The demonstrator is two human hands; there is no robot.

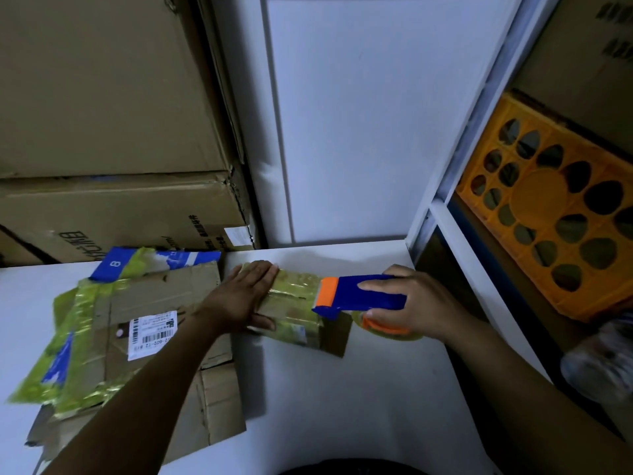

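Small brown cardboard box (297, 305), wrapped in yellow-green tape, sits on white bench (342, 389) near back edge, twd right rear corner. Box closed; contents not visible. L hand (248, 296): fingers straight, palm pressed flat on box top. R hand (416, 303): fingers curled round blue-and-orange tape dispenser (359, 292), its orange end on box's right part. Flattened brown cardboard w/ white label (164, 323) lies at bench left edge. Orange perforated plastic crate (548, 214) on shelf at right; contents cannot be told.
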